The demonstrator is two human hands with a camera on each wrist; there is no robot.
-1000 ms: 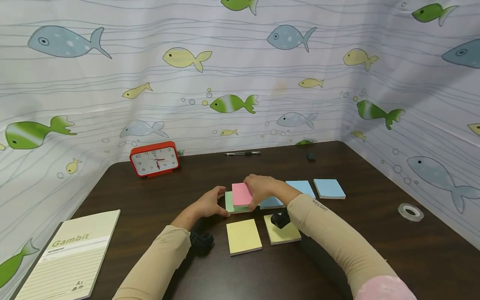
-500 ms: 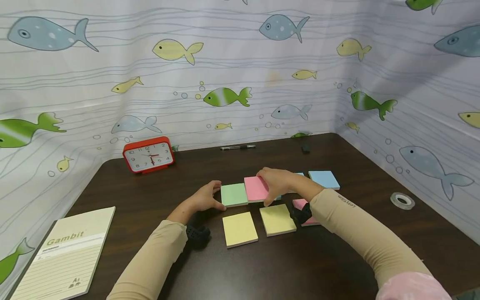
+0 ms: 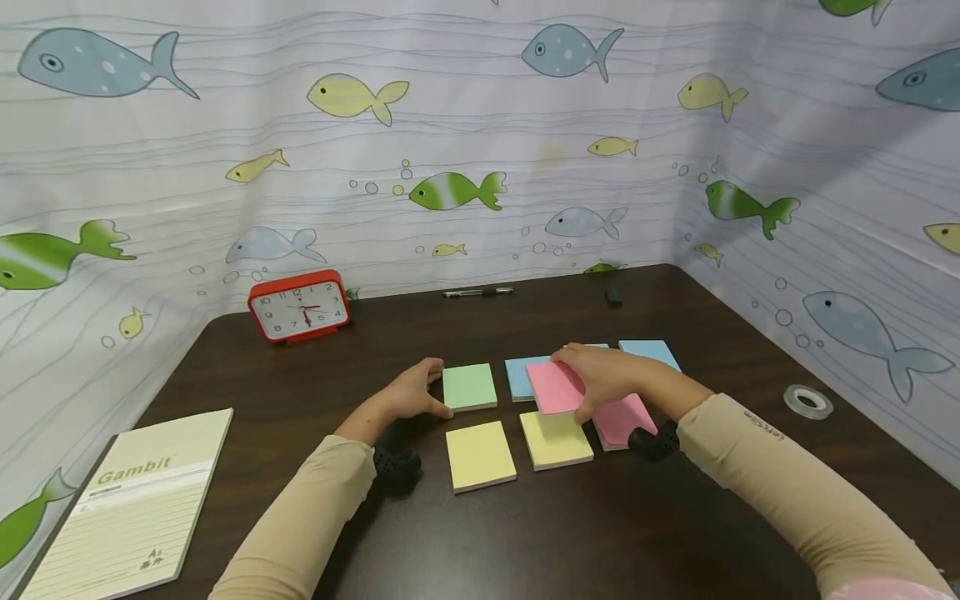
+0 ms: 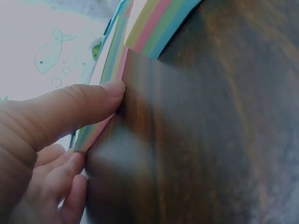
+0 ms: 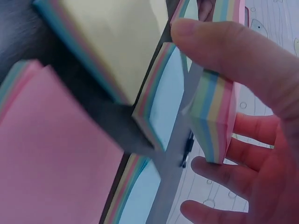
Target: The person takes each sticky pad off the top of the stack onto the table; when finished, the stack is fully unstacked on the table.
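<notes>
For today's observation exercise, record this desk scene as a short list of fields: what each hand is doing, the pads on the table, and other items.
Left hand: rests against the green pad, thumb at its edge
Right hand: holds a pink pad lifted above the table
Lying flat: two yellow pads, blue pads, another pink pad
Other items: red clock, notebook, pen, tape roll
</notes>
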